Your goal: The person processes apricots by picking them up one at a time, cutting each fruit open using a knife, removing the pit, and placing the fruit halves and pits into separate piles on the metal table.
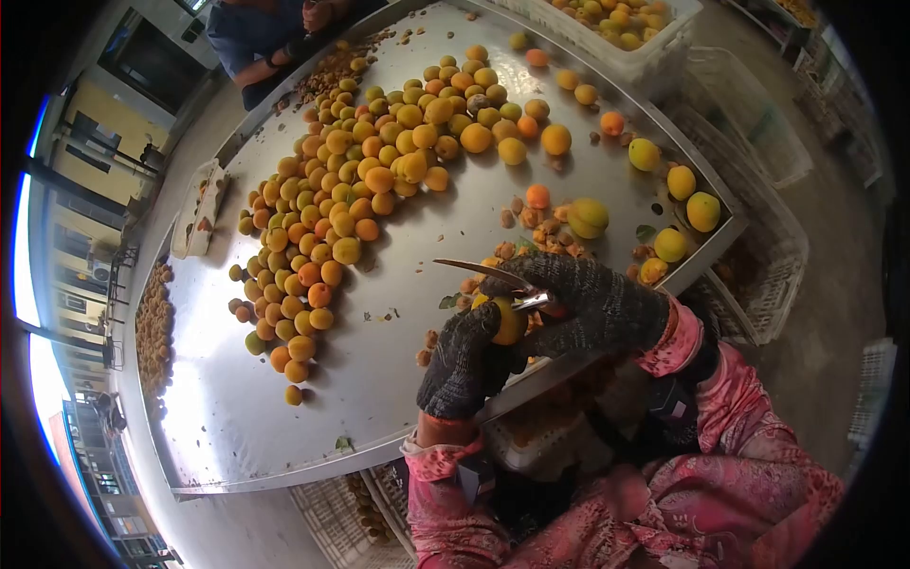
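Note:
My left hand [459, 368], in a dark knitted glove, is closed around a yellow apricot [509, 322] just over the near edge of the metal table. My right hand [592, 302], gloved the same way, grips a knife with a curved blade [482, 273] that points left above the fruit. A shiny metal part shows by the right fingers, against the apricot. Partly hidden behind both hands lies a heap of pits and fruit pieces [550, 232]. A larger green-yellow apricot [588, 217] rests beside that heap.
A broad pile of apricots [379, 156] covers the middle of the metal table [427, 389]. Several single ones [670, 245] lie along the right rim. A white crate of fruit [654, 57] stands at the far right. Across the table is another person [256, 43]. Plastic crates [758, 275] sit below.

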`<state>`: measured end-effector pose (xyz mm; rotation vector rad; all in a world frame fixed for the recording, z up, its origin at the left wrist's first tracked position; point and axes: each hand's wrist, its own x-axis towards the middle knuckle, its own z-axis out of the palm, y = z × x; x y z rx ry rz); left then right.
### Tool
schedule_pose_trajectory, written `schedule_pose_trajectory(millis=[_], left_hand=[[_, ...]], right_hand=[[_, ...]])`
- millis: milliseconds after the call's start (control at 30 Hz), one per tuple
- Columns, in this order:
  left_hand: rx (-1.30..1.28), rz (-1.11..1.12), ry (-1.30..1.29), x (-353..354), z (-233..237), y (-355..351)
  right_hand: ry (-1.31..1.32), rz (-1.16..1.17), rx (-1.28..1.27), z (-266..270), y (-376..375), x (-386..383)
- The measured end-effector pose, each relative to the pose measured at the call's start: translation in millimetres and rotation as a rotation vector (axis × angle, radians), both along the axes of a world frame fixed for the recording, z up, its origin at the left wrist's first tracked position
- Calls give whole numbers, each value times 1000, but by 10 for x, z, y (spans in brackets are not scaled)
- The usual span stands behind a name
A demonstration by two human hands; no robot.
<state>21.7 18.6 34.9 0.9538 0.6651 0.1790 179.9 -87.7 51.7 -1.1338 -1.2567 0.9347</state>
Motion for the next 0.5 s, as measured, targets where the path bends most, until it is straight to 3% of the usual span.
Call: schedule_pose_trajectory(millis=[67,133,167,233,367,433,500], left_hand=[[-15,17,-81,8,-73,-11],[1299,-223,-23,25,-113,0],[1297,-224,-23,42,-99,-17],[1534,-194,-77,77,-56,-72],[1537,-87,32,61,-148,-58],[1355,-256,172,-1,-112,-30],[1447,-222,95,20,-166,-22]], right_hand=[[-54,0,29,-18,-4,36],[-156,-20,62,-100,3,64],[-156,-21,59,-140,18,68],[-216,-49,99,-198,47,65],[-191,-24,22,-137,30,74],[-40,42,-4,-180,49,49],[10,56,-93,-175,43,49]])
